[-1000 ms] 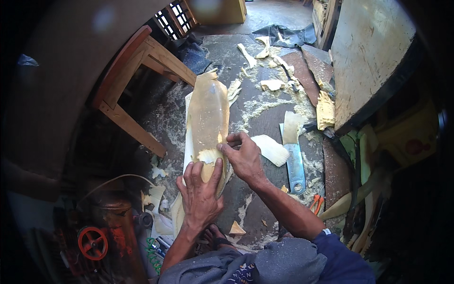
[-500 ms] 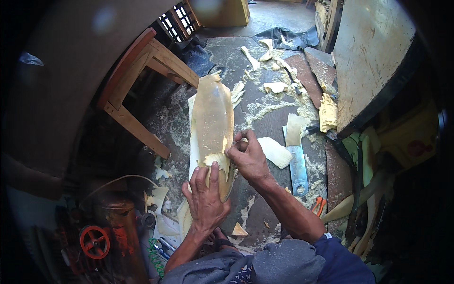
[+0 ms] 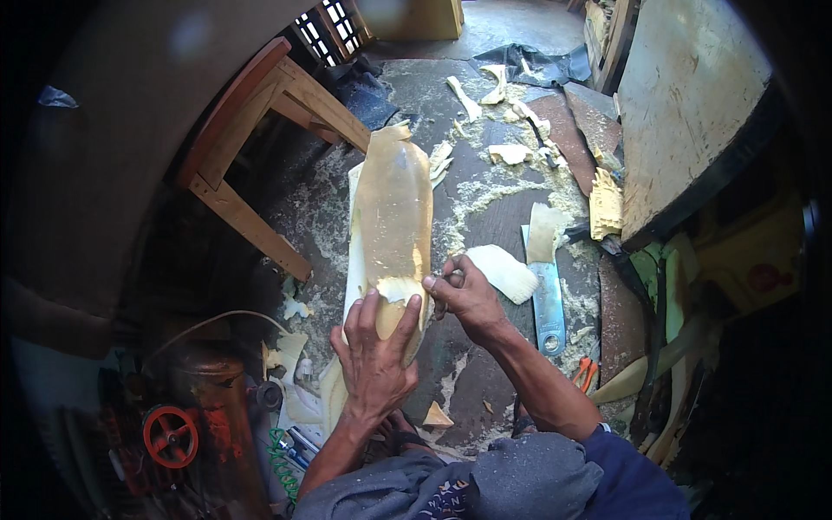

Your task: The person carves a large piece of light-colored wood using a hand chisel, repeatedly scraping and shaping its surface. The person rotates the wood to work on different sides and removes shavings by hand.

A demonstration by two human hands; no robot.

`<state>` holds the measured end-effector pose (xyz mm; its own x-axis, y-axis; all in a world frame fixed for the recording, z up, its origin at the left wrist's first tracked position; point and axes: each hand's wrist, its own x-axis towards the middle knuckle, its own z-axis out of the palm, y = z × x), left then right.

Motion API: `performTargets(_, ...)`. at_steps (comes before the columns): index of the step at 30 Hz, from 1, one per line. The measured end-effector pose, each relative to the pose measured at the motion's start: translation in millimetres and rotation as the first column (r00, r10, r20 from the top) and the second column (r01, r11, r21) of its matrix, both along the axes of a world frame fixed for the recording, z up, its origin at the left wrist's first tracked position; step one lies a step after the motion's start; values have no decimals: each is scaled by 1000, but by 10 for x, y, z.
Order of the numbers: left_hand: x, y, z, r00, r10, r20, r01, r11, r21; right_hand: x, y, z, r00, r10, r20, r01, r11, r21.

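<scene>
My left hand [image 3: 377,364] lies with its fingers spread apart, palm down, on the near end of a long tan piece [image 3: 396,208], pressing over it rather than gripping it. My right hand [image 3: 468,299] is at the piece's right edge, its fingers curled in and the thumb tip touching there; I cannot tell whether the fingertips are clamped on that edge or on something small. The piece stretches away from me over the dark surface [image 3: 485,208], with a pale layer [image 3: 356,234] showing along its left side. Just ahead of my left fingertips is a pale, ragged patch [image 3: 399,289] in its smooth tan face. To the right of my right hand lies a whitish pad [image 3: 503,271], and next to that a flat metal tool [image 3: 547,312] with a hole in its near end and a tan strip [image 3: 543,232] over its far end. Nearer me are orange handles [image 3: 585,373] and a small tan scrap [image 3: 438,415]. Pale crumbs are scattered about; a wooden frame [image 3: 251,221] stands to my left, a red wheel [image 3: 170,436] nearer me on that side.
</scene>
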<state>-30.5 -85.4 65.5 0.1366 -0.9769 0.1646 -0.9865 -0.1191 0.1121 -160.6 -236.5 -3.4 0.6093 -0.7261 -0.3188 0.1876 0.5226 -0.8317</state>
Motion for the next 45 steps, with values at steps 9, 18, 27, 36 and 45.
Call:
performTargets(9, -24, 35, -35, 992, -49, 113, 52, 998, -19, 188, -100, -40, 981, 1, 196, -31, 988, 150)
performTargets(18, 27, 53, -28, 989, -64, 131, 61, 998, 25, 246, -260, 28, 988, 34, 148, -59, 984, 170)
performTargets(27, 38, 88, -31, 982, -115, 149, 100, 989, 105, 53, -360, 69, 999, -43, 2, 43, 999, 18)
performTargets(36, -337, 292, -337, 885, -330, 327, 333, 942, 49, -171, -473, -208, 925, -351, -144, 335, 934, -123)
performTargets(45, -727, 61, -335, 864, -465, 193, 441, 884, 155, -444, -739, -448, 836, -399, -376, 336, 915, -223)
